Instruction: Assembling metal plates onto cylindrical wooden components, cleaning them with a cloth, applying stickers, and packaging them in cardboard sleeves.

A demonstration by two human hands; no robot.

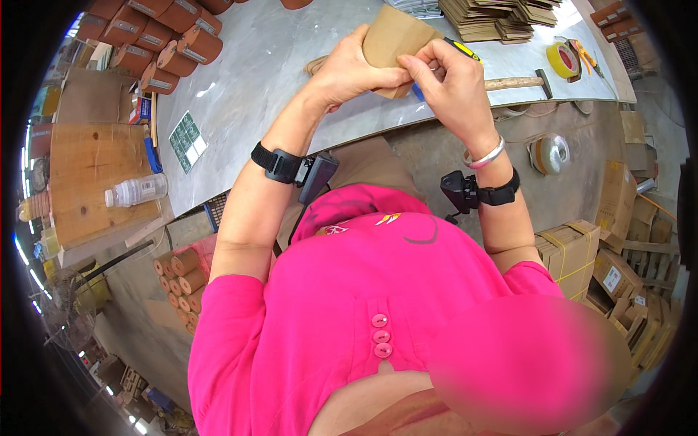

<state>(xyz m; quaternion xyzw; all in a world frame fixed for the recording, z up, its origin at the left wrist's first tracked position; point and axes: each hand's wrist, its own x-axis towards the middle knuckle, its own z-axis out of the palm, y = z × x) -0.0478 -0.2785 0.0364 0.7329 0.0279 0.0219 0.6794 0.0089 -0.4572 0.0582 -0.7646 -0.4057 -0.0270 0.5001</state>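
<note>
A folded piece of brown cardboard [398,40], perhaps a small box, is held up above the table's near edge. My left hand [353,71] grips it from the left, with the thumb along its lower side. At its lower right edge, my right hand [456,86] pinches the cardboard between thumb and fingertips. Just behind the right hand, a black and yellow tool [464,51] is partly hidden, so its kind is unclear. To the right of that hand lies a hammer [516,83] with a wooden handle and dark head.
Brown cylinders [178,58] with pale labels are stacked at the table's [254,51] far left. Flat cardboard pieces [494,16], yellow tape [561,59] and orange-handled pliers [585,57] lie far right. A label sheet [189,142] and plastic bottle [137,191] are at left.
</note>
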